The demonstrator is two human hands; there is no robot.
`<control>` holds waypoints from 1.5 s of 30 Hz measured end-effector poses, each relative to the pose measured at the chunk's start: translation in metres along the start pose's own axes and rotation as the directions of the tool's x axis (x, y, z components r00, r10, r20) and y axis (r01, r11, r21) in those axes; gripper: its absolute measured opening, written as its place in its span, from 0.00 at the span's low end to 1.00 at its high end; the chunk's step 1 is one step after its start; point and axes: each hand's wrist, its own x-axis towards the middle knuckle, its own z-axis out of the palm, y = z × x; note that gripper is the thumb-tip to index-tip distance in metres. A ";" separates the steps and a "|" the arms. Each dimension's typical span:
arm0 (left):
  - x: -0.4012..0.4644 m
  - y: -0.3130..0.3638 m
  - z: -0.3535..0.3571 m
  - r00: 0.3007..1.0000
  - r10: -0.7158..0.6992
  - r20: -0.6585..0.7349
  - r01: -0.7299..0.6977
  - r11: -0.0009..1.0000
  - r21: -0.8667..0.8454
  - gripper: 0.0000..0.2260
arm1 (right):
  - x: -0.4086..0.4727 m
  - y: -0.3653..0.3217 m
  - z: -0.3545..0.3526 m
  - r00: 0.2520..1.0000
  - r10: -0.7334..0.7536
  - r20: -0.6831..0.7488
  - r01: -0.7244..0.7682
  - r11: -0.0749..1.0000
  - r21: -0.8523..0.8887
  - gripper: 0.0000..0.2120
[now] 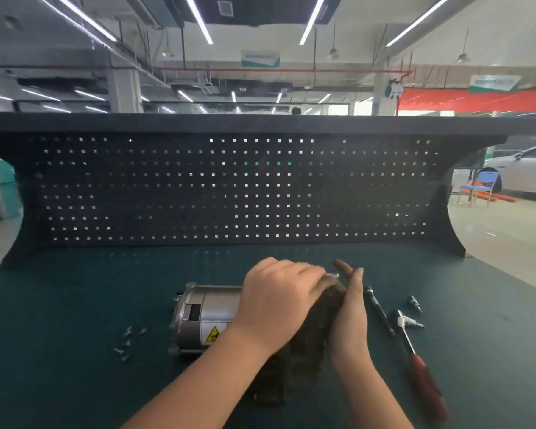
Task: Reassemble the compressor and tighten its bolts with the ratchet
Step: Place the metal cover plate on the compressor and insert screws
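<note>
Compressor body, a silver metal cylinder point(203, 318), lies on its side near the mat's front edge; loose silver bolts point(127, 343) wait just left, within reach. Left hand point(279, 301) curls over its right end, steadying it, while right hand point(350, 308) presses flat-fingered, seemingly seating the dark end section point(317, 323). Red-handled ratchet point(415, 360) lies rightward, unused.

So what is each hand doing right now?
Left hand: curled over the compressor end, gripping it.
Right hand: fingers straight, pressing the same end.

One compressor point(205, 320), one red-handled ratchet point(415, 357), one black extension bar point(378, 308), two sockets point(413, 303), several loose bolts point(126, 342), two hands point(279, 301)
</note>
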 end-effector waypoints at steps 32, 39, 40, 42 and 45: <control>-0.166 -0.203 -0.002 0.318 -0.777 0.544 0.313 0.627 0.713 0.17 | -0.006 0.006 -0.001 0.949 -0.315 -0.028 0.306 0.937 -0.166 0.18; -0.162 -0.222 -0.001 0.117 -0.832 0.543 0.461 0.530 0.712 0.09 | -0.008 0.004 -0.002 0.955 -0.296 -0.021 0.287 0.939 -0.188 0.17; -0.160 -0.226 -0.005 0.063 -0.860 0.506 0.555 0.451 0.699 0.08 | -0.008 0.004 -0.002 0.956 -0.292 -0.023 0.283 0.941 -0.186 0.17; -0.157 -0.232 -0.014 -0.007 -0.906 0.424 0.705 0.296 0.644 0.10 | -0.007 0.003 -0.002 0.957 -0.289 -0.028 0.280 0.943 -0.180 0.17; -0.167 -0.241 -0.023 -0.067 -0.917 0.394 0.905 0.110 0.410 0.18 | -0.005 0.004 -0.002 0.961 -0.274 -0.032 0.264 0.948 -0.177 0.16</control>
